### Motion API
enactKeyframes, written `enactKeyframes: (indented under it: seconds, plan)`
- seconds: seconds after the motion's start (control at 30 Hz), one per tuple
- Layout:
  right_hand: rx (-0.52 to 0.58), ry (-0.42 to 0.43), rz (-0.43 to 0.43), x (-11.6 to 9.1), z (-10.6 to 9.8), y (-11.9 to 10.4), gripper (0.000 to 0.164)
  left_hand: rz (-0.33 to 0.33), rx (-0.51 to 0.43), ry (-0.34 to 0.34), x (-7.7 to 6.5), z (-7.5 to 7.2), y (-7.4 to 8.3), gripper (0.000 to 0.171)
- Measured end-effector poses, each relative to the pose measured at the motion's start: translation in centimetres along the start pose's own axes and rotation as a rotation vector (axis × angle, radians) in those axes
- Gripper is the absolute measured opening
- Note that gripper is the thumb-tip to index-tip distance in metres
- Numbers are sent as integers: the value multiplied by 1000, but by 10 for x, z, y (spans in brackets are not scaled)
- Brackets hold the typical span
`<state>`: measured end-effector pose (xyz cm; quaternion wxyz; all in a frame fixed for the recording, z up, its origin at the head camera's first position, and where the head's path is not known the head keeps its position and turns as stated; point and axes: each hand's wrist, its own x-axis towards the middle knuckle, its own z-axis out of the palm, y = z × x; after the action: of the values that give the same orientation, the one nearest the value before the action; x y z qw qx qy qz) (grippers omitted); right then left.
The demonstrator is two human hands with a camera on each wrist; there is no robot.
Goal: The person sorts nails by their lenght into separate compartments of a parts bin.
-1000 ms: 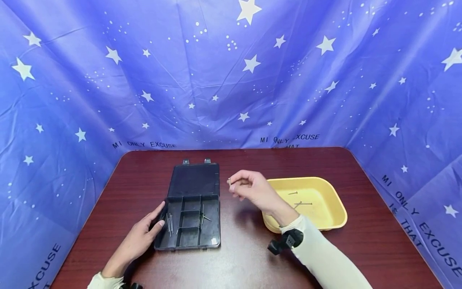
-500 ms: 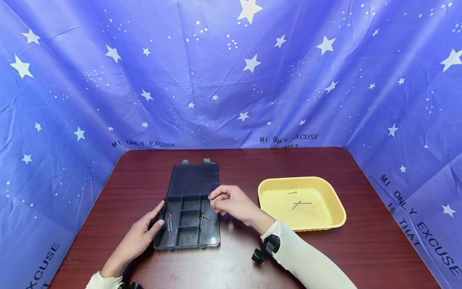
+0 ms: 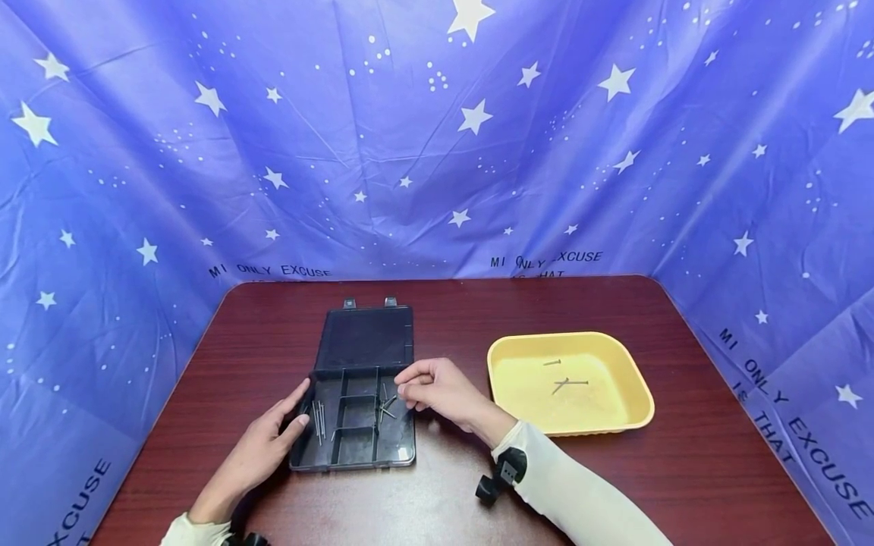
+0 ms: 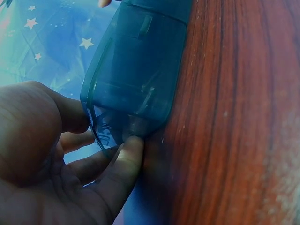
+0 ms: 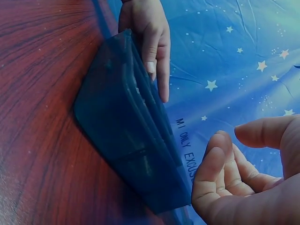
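Note:
A black plastic compartment box [image 3: 358,447] lies on the table with its lid [image 3: 369,337] folded back. Silver nails [image 3: 320,425] lie in its left compartment. Darker, brownish nails [image 3: 386,412] sit crossed in the right one. My left hand [image 3: 262,447] rests against the box's left edge, index finger and thumb stretched along the rim. Over the right compartment hovers my right hand [image 3: 440,390]. In the right wrist view its thumb and index finger [image 5: 257,133] stand apart with nothing between them.
A yellow tray [image 3: 508,417] stands to the right, with a few brownish nails [image 3: 572,384] on its floor. Dark red wood tabletop [image 3: 451,311] surrounds both containers. A blue star-printed curtain [image 3: 410,152] hangs behind and along both sides.
My right hand has moved left from beside the tray to the box and let go of a brownish nail into the right compartment. My left hand stays at the box edge.

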<state>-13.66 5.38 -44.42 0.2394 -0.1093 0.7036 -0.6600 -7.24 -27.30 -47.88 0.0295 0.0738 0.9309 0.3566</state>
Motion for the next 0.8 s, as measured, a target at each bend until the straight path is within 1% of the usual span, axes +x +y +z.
enactKeyframes:
  seconds: [0.1,0.33,0.53,0.67,0.8]
  plan:
    - [3,6,-10,-2,-4,-3,34,-5,6,-1,0,0,0,61]
    - [-11,31,-40,-8,-20,-9,28,-7,10,0,0,0,1,60]
    - [-37,79,-63,-19,-41,-14,26,-18,4,-11,1,0,-1,61]
    - [-47,132,-51,-28,-58,-17,25,-12,4,-12,2,1,-2,61]
    - [-50,158,-50,-35,-75,-19,26,-14,9,-12,2,2,-3,61]
